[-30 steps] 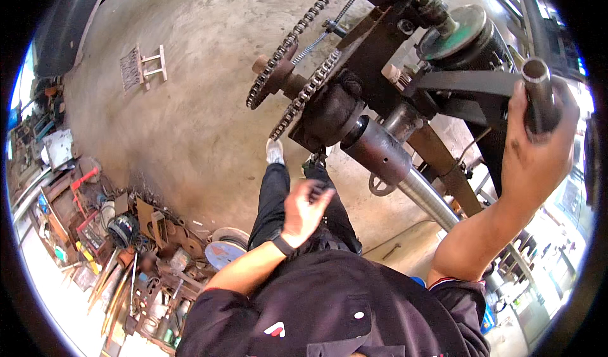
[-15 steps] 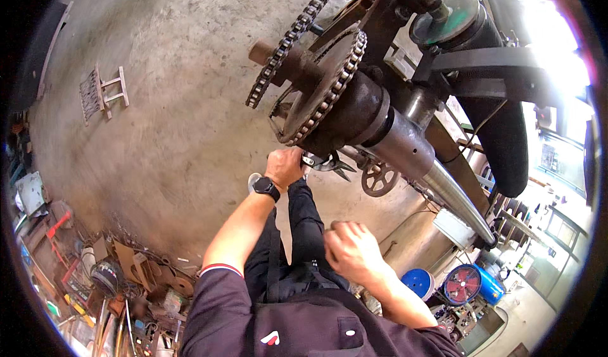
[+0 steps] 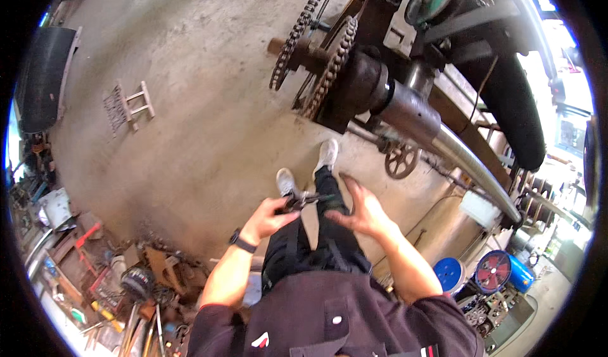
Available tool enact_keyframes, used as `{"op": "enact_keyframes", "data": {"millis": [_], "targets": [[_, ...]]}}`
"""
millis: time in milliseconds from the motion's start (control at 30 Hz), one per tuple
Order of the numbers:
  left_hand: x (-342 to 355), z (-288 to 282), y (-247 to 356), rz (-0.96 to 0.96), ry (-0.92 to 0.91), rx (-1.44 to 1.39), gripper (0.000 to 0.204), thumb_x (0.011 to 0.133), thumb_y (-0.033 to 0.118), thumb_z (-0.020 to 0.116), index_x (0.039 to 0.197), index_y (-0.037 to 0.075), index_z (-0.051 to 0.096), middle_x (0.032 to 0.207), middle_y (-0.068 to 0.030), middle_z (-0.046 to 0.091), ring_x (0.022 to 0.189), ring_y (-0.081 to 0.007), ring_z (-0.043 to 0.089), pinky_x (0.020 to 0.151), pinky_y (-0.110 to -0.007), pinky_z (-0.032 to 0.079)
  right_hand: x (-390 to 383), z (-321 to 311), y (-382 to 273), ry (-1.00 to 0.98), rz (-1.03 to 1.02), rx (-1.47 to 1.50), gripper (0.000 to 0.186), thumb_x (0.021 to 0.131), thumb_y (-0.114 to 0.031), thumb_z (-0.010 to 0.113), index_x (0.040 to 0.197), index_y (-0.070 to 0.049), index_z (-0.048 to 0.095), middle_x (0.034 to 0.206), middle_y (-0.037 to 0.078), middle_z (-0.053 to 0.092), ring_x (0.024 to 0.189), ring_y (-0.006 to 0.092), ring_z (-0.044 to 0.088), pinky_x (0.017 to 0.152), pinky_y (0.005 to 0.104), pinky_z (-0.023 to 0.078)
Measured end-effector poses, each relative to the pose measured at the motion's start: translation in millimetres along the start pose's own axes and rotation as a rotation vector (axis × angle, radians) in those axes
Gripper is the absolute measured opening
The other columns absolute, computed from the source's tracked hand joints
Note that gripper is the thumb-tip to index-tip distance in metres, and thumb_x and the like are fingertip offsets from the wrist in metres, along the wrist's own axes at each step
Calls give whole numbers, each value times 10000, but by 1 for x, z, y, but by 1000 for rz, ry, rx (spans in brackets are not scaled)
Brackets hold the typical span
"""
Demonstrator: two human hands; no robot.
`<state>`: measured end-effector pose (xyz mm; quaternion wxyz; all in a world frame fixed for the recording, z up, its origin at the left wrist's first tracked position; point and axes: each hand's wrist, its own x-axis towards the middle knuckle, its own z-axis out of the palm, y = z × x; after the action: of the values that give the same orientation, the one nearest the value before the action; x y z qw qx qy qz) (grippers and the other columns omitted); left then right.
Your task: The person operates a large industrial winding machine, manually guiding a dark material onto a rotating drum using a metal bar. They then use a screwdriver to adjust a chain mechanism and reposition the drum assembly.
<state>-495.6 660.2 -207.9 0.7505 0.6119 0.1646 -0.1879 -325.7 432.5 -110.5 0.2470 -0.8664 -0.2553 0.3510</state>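
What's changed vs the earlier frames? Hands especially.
The left hand has drawn back from the chain-driven machine toward the body, holding a pliers-like tool. The right hand, which gripped the metal tube at first, has let go and is now open beside the tool. The spoked handwheel is still in place.

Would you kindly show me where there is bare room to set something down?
Beyond the left hand, bare floor spreads between the small wooden frame and the machine's chains. It is crowded at lower left, with heaped tools and scrap, and at lower right, around the red-bladed fan.
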Motion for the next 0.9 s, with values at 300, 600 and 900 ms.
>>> {"op": "enact_keyframes", "data": {"millis": [300,600,900], "targets": [[42,108,171,405,130,-668,729,924,495,739,1426,22,503,1227,-80,648,1097,-208,644,972,-373,534,-37,-53,-48,-109,-34,1111,599,945,-258,740,1448,-43,498,1268,58,626,1166,128,534,1041,318,445],[116,167,252,488,-50,645,549,1034,408,559,1383,-13,507,1414,-237,481,1317,-365,463,1138,-465,354,-58,-98,10,105,-197,1380,394,896,-158,704,1249,-55,563,1063,9,605,971,100,533,866,287,473],[172,52,469,484,545,625,231,1010,125,630,1174,-35,658,930,-110,719,852,-214,693,839,-361,570,20,-143,65,36,-43,1294,424,822,-170,679,1166,20,519,919,194,630,815,251,636,745,400,520]]}}
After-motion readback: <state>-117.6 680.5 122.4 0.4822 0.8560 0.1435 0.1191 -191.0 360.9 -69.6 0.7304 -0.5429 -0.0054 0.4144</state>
